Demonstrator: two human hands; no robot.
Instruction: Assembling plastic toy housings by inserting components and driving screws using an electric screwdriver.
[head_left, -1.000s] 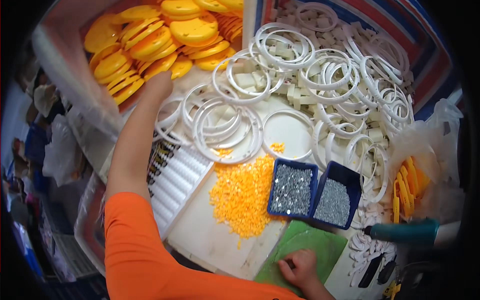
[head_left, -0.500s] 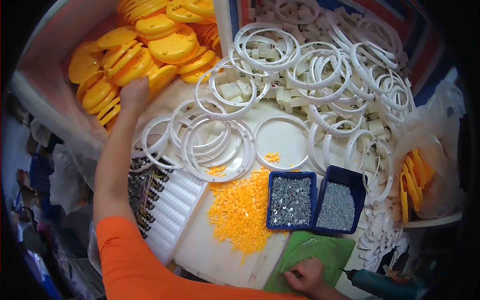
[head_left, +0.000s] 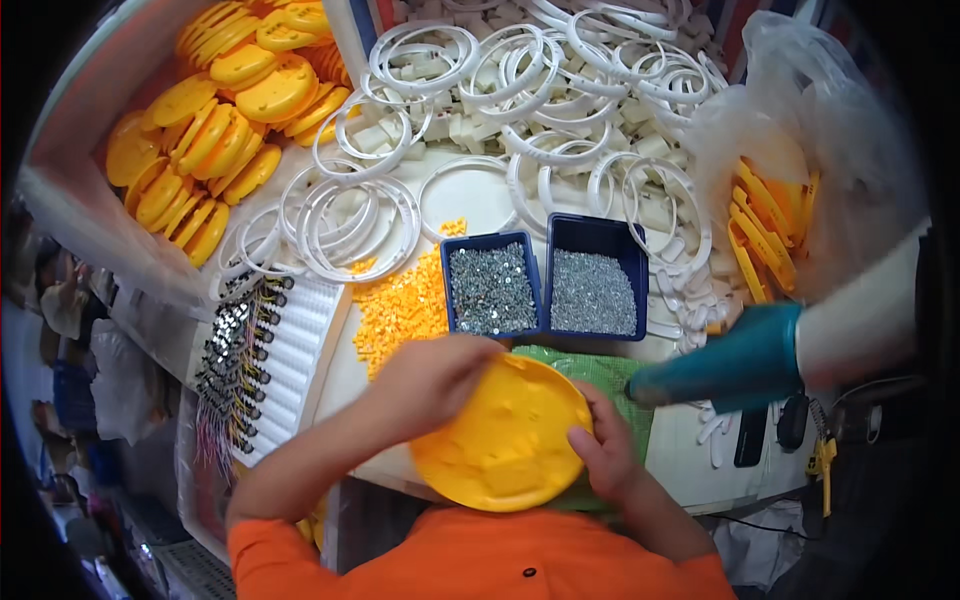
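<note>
Yellow disc (head_left: 503,433) being gripped by both your hands: left hand (head_left: 432,377) at 10 o'clock rim, right hand (head_left: 601,452) at 3 o'clock. You're likely positioning it on green mat (head_left: 610,375); next move probably needing screws from blue tray (head_left: 491,288) at 12 o'clock.

You get bright, even overhead light with soft shadows; fisheye bending and dark vignetting crowd the rim.

Yellow disc (head_left: 505,435), white rings (head_left: 520,70), blue trays (head_left: 545,240) of silvery screws (head_left: 592,292), green mat (head_left: 610,375), orange sleeves (head_left: 480,560)
</note>
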